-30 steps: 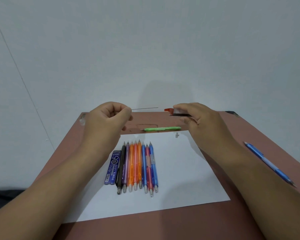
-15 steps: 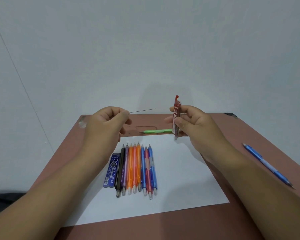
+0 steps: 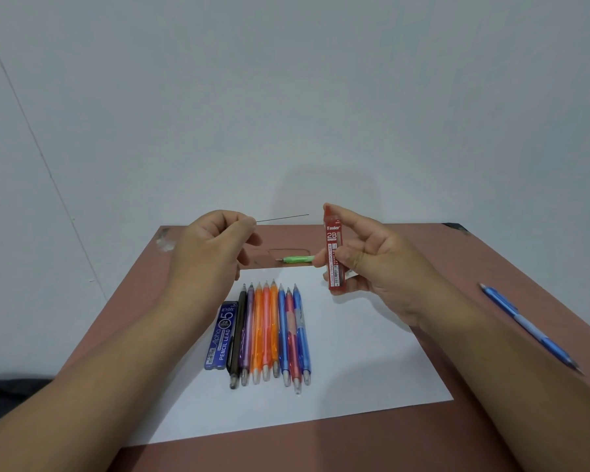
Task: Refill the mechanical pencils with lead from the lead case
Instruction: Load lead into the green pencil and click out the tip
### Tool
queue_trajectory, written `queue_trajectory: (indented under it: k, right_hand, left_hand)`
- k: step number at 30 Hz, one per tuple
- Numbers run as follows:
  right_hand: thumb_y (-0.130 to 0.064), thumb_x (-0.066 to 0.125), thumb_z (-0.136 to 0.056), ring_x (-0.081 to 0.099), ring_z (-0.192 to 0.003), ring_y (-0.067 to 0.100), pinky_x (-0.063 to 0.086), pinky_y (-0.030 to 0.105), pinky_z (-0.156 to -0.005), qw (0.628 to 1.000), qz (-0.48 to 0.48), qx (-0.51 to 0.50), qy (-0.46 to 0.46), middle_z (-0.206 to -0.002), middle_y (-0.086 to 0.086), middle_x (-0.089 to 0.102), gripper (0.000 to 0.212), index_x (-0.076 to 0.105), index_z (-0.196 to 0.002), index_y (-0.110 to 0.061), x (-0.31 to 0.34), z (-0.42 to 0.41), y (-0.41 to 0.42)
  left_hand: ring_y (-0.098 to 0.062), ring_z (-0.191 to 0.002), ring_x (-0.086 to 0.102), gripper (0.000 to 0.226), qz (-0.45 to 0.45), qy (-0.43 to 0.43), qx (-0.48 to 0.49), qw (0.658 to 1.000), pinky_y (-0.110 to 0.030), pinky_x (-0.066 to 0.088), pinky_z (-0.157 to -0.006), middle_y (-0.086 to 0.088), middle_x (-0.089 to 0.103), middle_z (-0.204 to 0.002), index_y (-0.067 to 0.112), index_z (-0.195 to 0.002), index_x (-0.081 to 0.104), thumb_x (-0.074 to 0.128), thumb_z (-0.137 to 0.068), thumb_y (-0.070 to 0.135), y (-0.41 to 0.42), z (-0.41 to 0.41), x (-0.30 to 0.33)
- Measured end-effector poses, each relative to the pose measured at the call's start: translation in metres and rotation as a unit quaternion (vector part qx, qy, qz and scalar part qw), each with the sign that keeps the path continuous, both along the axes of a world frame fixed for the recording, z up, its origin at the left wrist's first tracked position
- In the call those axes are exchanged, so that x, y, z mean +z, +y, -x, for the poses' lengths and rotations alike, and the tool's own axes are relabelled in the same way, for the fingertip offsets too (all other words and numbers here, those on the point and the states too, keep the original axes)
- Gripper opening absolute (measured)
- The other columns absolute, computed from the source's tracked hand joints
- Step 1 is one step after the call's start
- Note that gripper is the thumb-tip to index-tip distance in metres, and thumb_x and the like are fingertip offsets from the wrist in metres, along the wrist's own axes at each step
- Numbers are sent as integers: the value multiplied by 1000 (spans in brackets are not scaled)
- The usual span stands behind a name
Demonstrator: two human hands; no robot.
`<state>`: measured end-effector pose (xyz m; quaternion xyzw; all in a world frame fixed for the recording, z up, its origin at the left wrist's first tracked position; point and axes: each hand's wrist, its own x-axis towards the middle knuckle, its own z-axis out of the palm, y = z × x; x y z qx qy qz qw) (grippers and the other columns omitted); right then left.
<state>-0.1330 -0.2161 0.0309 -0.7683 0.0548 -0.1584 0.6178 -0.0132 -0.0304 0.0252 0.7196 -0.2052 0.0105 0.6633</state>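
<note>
From the head camera, we look down on a reddish-brown tabletop (image 3: 406,437) set against a plain pale wall (image 3: 286,97), with a white sheet of paper (image 3: 372,362) spread across its middle. On the sheet we see a row of eight slim plastic mechanical pencils (image 3: 269,332), black, purple, orange, blue and red, lying side by side with tips toward the wall. A flat blue lead case printed "PENCIL LEAD" (image 3: 222,335) lies just beside the black one. A light green mechanical pencil (image 3: 298,259) lies crosswise beyond the sheet's far edge, partly hidden behind our right hand (image 3: 378,264). Well apart at the right, a blue mechanical pencil (image 3: 528,328) rests on bare table. Above the table, our left hand (image 3: 208,250) pinches a thin dark pencil lead (image 3: 283,218) between curled thumb and fingertip, the lead pointing right. Our right hand grips a red translucent lead case marked "2B" (image 3: 334,253) upright, fingers closed around it.
</note>
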Motion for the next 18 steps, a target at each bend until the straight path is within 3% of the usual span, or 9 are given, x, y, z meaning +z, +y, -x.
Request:
queue_trajectory:
  k: [7,18]
  right_hand:
    - [-3,53,-102,68,-80,18,63,40,-75,1000,15,11,-3,-97,11,77,67,42,-142,-55,4,3,3]
    - [-3,55,-101,74,-83,19,64,39,-71,999,38,-6,8,-94,8,78,56,48,-134,-47,4,2,4]
  left_hand:
    - [-9,-64,57,18,-3,-1,0,1000,-30,51,-58,6,73,-81,20,-86,69,58,-97,29,0,0,0]
    - [-11,-65,58,17,-5,3,-2,1000,-32,51,-59,6,73,-82,20,-87,69,58,-97,29,0,-1,-1]
